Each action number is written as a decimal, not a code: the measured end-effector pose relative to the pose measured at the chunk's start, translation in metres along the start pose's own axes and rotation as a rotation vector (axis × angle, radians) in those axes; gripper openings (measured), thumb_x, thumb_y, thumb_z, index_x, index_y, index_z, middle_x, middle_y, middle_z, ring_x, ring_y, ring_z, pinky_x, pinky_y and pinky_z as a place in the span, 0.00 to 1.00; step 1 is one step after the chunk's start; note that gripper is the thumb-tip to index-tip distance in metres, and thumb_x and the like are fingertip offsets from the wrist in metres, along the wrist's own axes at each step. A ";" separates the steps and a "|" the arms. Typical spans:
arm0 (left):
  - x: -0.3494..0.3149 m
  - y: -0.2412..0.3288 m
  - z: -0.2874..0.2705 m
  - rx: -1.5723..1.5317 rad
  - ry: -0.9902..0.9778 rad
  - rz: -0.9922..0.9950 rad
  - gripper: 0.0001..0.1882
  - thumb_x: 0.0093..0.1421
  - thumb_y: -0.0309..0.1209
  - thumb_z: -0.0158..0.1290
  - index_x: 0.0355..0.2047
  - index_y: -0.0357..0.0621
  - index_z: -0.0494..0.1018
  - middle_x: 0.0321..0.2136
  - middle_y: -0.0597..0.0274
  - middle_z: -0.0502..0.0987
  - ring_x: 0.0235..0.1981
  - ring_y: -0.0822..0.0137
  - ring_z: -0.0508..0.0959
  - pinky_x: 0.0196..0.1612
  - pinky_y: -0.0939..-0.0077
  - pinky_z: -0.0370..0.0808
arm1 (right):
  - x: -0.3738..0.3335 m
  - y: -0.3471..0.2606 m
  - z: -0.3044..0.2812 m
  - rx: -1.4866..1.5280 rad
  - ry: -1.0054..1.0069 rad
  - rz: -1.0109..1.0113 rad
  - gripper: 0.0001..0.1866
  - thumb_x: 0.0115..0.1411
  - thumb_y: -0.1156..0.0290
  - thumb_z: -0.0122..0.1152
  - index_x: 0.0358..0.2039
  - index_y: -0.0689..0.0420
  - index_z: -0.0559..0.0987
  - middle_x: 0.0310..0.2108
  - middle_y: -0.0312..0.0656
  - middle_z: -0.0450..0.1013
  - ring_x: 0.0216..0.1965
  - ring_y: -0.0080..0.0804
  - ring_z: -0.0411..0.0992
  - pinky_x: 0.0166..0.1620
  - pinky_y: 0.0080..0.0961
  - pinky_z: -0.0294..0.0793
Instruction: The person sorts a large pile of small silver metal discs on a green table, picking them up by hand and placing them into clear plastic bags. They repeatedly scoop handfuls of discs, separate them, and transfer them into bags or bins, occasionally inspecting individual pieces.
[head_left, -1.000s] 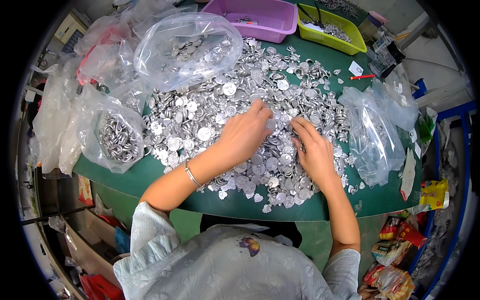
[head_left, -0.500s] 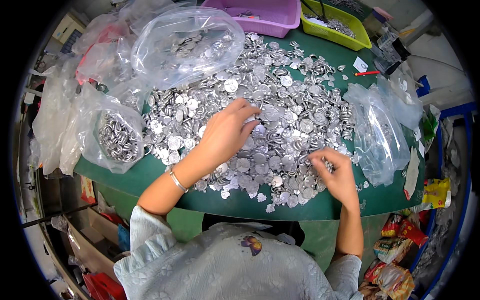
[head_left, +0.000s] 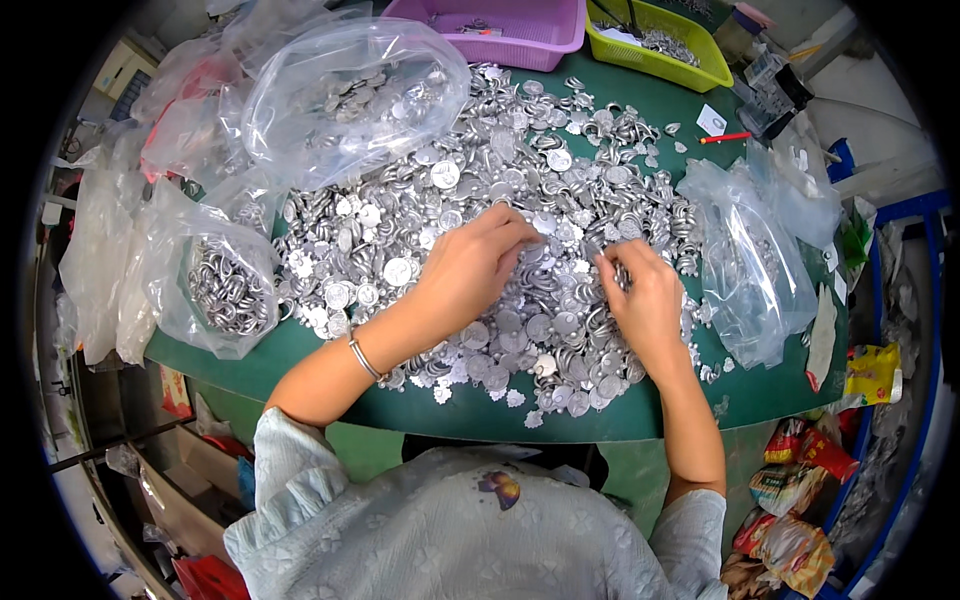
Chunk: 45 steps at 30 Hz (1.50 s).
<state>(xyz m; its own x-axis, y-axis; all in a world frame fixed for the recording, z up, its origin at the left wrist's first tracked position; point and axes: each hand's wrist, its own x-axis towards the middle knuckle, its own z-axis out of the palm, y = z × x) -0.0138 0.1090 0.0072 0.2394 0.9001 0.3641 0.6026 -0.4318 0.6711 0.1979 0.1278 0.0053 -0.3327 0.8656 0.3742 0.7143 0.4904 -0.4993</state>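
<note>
A wide heap of small silver-coloured metal pieces (head_left: 510, 345), some coin-like discs, some curved and some scalloped, is spread over the green table. My left hand (head_left: 470, 265), with a silver bangle at the wrist, reaches into the middle of the heap. Its fingers are bent together, and what lies under the fingertips is hidden. To its right, my right hand (head_left: 645, 305) is curled over the heap, with small silver pieces showing between thumb and fingers. The two hands are a short way apart, fingertips facing each other.
A clear bag of rings (head_left: 232, 290) stands at the left, a larger open plastic bag (head_left: 355, 95) behind it. Purple (head_left: 520, 52) and yellow-green baskets (head_left: 700, 75) sit at the far edge. Plastic bags (head_left: 750, 265) and a red pen (head_left: 725, 138) lie right.
My right hand has moved forward and left, deeper into the heap. My left hand has shifted slightly right, closer to it. The whole view has shifted a little.
</note>
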 end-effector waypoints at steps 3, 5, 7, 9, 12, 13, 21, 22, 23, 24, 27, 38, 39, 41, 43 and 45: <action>-0.007 0.013 -0.007 -0.043 -0.001 -0.114 0.12 0.49 0.16 0.51 0.35 0.40 0.73 0.27 0.60 0.72 0.19 0.70 0.69 0.23 0.79 0.67 | -0.010 -0.007 -0.006 0.057 -0.105 -0.085 0.05 0.50 0.73 0.60 0.25 0.57 0.73 0.21 0.41 0.67 0.19 0.41 0.68 0.21 0.32 0.65; -0.015 0.021 -0.018 -0.131 -0.085 -0.170 0.11 0.49 0.16 0.50 0.33 0.40 0.73 0.27 0.60 0.72 0.19 0.71 0.69 0.23 0.80 0.67 | -0.016 -0.013 -0.017 0.111 -0.197 -0.093 0.05 0.49 0.73 0.61 0.26 0.57 0.73 0.22 0.40 0.68 0.18 0.40 0.67 0.21 0.31 0.65; -0.023 0.022 -0.026 -0.224 -0.195 -0.235 0.10 0.49 0.16 0.50 0.32 0.39 0.74 0.27 0.61 0.73 0.19 0.72 0.69 0.23 0.80 0.67 | -0.017 -0.011 -0.026 0.179 -0.280 -0.116 0.06 0.48 0.73 0.61 0.27 0.57 0.73 0.22 0.40 0.68 0.19 0.40 0.67 0.22 0.31 0.65; -0.029 0.021 -0.032 -0.321 -0.330 -0.309 0.10 0.49 0.16 0.50 0.32 0.39 0.74 0.27 0.62 0.73 0.19 0.72 0.69 0.23 0.80 0.67 | -0.016 -0.012 -0.034 0.204 -0.357 -0.103 0.07 0.47 0.74 0.62 0.27 0.59 0.74 0.22 0.41 0.68 0.21 0.39 0.68 0.25 0.30 0.66; -0.039 0.018 -0.027 -0.240 -0.361 -0.233 0.08 0.49 0.18 0.50 0.31 0.39 0.73 0.27 0.56 0.73 0.20 0.59 0.72 0.23 0.73 0.69 | -0.013 -0.013 -0.039 0.200 -0.467 -0.073 0.07 0.46 0.76 0.62 0.28 0.60 0.75 0.23 0.42 0.69 0.24 0.39 0.69 0.27 0.28 0.67; -0.038 0.016 -0.026 -0.224 -0.347 -0.173 0.09 0.49 0.19 0.50 0.33 0.39 0.73 0.28 0.56 0.73 0.21 0.57 0.73 0.24 0.70 0.69 | -0.014 -0.010 -0.040 0.211 -0.507 -0.083 0.07 0.47 0.76 0.61 0.29 0.59 0.75 0.23 0.41 0.69 0.23 0.39 0.69 0.26 0.29 0.67; -0.002 -0.005 -0.010 0.306 -0.204 -0.047 0.14 0.51 0.23 0.50 0.40 0.42 0.70 0.37 0.63 0.72 0.27 0.57 0.76 0.29 0.65 0.72 | -0.005 -0.017 -0.027 0.387 -0.345 0.064 0.05 0.50 0.77 0.58 0.29 0.62 0.75 0.26 0.44 0.72 0.28 0.38 0.71 0.33 0.26 0.69; 0.000 -0.010 -0.005 0.318 -0.194 -0.039 0.13 0.51 0.24 0.51 0.39 0.42 0.71 0.35 0.63 0.73 0.26 0.58 0.75 0.28 0.66 0.72 | -0.005 -0.018 -0.027 0.396 -0.336 0.082 0.05 0.50 0.77 0.58 0.30 0.62 0.75 0.26 0.44 0.72 0.27 0.37 0.71 0.33 0.25 0.68; 0.002 -0.016 -0.002 0.329 -0.183 -0.032 0.13 0.51 0.24 0.51 0.39 0.42 0.71 0.34 0.62 0.73 0.25 0.58 0.75 0.28 0.67 0.71 | -0.005 -0.019 -0.027 0.406 -0.328 0.100 0.05 0.50 0.78 0.58 0.30 0.62 0.75 0.26 0.44 0.72 0.27 0.35 0.71 0.33 0.24 0.68; 0.003 -0.018 -0.001 0.342 -0.172 -0.026 0.13 0.51 0.24 0.51 0.39 0.42 0.71 0.32 0.61 0.73 0.23 0.59 0.75 0.27 0.68 0.71 | -0.004 -0.020 -0.026 0.417 -0.322 0.117 0.05 0.50 0.78 0.58 0.30 0.62 0.76 0.26 0.43 0.72 0.27 0.34 0.70 0.33 0.24 0.68; 0.004 -0.019 -0.005 -0.057 0.038 -0.110 0.10 0.53 0.26 0.52 0.37 0.38 0.72 0.22 0.62 0.73 0.17 0.68 0.70 0.20 0.76 0.66 | -0.007 -0.020 -0.026 0.494 -0.260 0.178 0.05 0.52 0.77 0.57 0.30 0.63 0.76 0.27 0.41 0.73 0.29 0.26 0.70 0.35 0.21 0.67; -0.031 0.012 -0.025 -1.316 -0.119 -1.027 0.09 0.57 0.28 0.50 0.37 0.36 0.71 0.23 0.68 0.69 0.17 0.79 0.64 0.16 0.88 0.56 | 0.007 -0.031 -0.010 0.231 -0.300 0.022 0.13 0.50 0.79 0.57 0.38 0.56 0.76 0.25 0.41 0.70 0.27 0.38 0.69 0.30 0.27 0.69; -0.038 0.012 -0.027 -1.354 -0.182 -0.980 0.09 0.58 0.29 0.49 0.37 0.38 0.71 0.26 0.68 0.70 0.19 0.78 0.66 0.17 0.88 0.58 | 0.014 -0.037 -0.010 0.104 -0.329 -0.061 0.19 0.45 0.82 0.56 0.40 0.52 0.75 0.27 0.42 0.67 0.27 0.44 0.68 0.27 0.33 0.69; -0.045 0.016 -0.025 -1.316 -0.177 -0.953 0.09 0.59 0.30 0.49 0.38 0.38 0.71 0.26 0.68 0.70 0.20 0.78 0.67 0.18 0.88 0.59 | 0.024 -0.032 0.000 0.003 -0.383 -0.189 0.21 0.42 0.84 0.55 0.39 0.53 0.75 0.29 0.41 0.66 0.28 0.43 0.69 0.27 0.35 0.68; -0.051 0.014 -0.023 -1.282 -0.156 -0.924 0.12 0.59 0.28 0.47 0.42 0.36 0.69 0.28 0.64 0.72 0.22 0.76 0.69 0.18 0.87 0.60 | 0.032 -0.031 0.005 -0.076 -0.440 -0.289 0.23 0.37 0.85 0.53 0.38 0.53 0.75 0.34 0.40 0.67 0.31 0.41 0.71 0.28 0.35 0.70; -0.052 0.014 -0.023 -1.299 -0.130 -0.856 0.14 0.60 0.27 0.45 0.45 0.35 0.68 0.31 0.60 0.73 0.23 0.75 0.70 0.18 0.87 0.61 | 0.036 -0.036 0.007 -0.117 -0.397 -0.370 0.22 0.38 0.85 0.53 0.37 0.53 0.75 0.35 0.39 0.67 0.33 0.39 0.71 0.30 0.34 0.71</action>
<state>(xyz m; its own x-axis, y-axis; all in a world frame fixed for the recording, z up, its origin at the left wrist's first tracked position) -0.0355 0.0548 0.0126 0.2847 0.8646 -0.4141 -0.4411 0.5017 0.7442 0.1563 0.1424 0.0313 -0.7648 0.6205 0.1736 0.5616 0.7740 -0.2924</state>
